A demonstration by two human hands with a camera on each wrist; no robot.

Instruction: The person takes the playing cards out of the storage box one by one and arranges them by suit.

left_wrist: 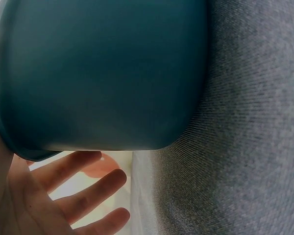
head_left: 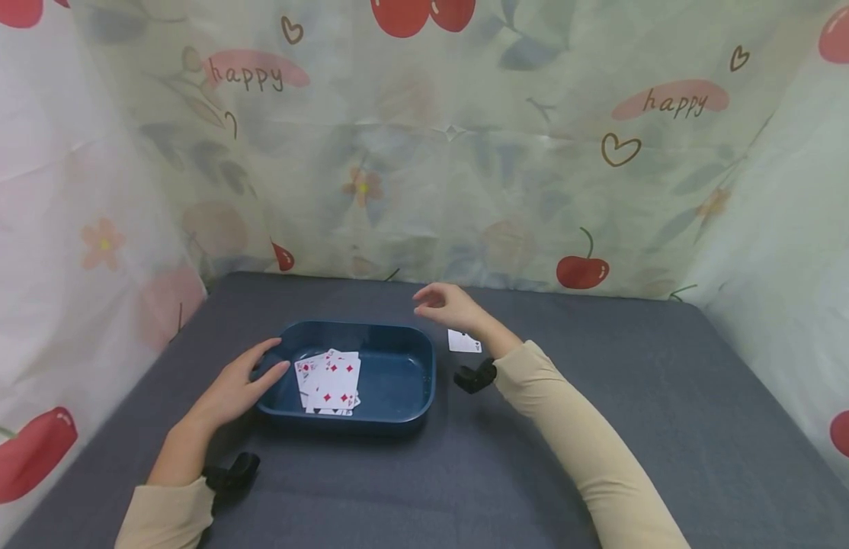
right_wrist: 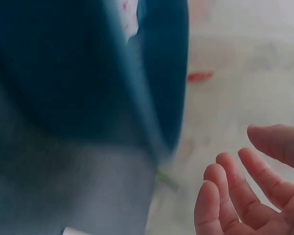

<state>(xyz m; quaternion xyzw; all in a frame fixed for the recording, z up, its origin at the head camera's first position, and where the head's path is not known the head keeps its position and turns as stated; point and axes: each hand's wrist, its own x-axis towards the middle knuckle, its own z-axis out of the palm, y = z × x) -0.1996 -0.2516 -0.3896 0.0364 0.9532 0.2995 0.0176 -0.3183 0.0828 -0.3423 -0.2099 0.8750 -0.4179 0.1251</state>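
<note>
Your L hand (head_left: 235, 385) rested at the L end of the blue tray (head_left: 393, 381), thumb over the rim & fingers fairly straight outside the wall, so it looked like steadying, not clamping. Your R hand (head_left: 452, 305) hung in the air past the tray's far R corner, w/ a modest gap btwn thumb & curved fingertips, holding nothing. The pile of cards (head_left: 331, 381) sat in the tray's L half, faces up, a 4 of diamonds on top; one loose card (head_left: 464, 343) lay on the table (head_left: 370, 488) just R of the tray, only partly in view. Step in hand was prob. card-by-card loading, w/ R btwn placements. Next move, IMO, called for lowering R to that card, pinching an edge (flat card, prob. tricky to lift) & laying it on the pile.
</note>
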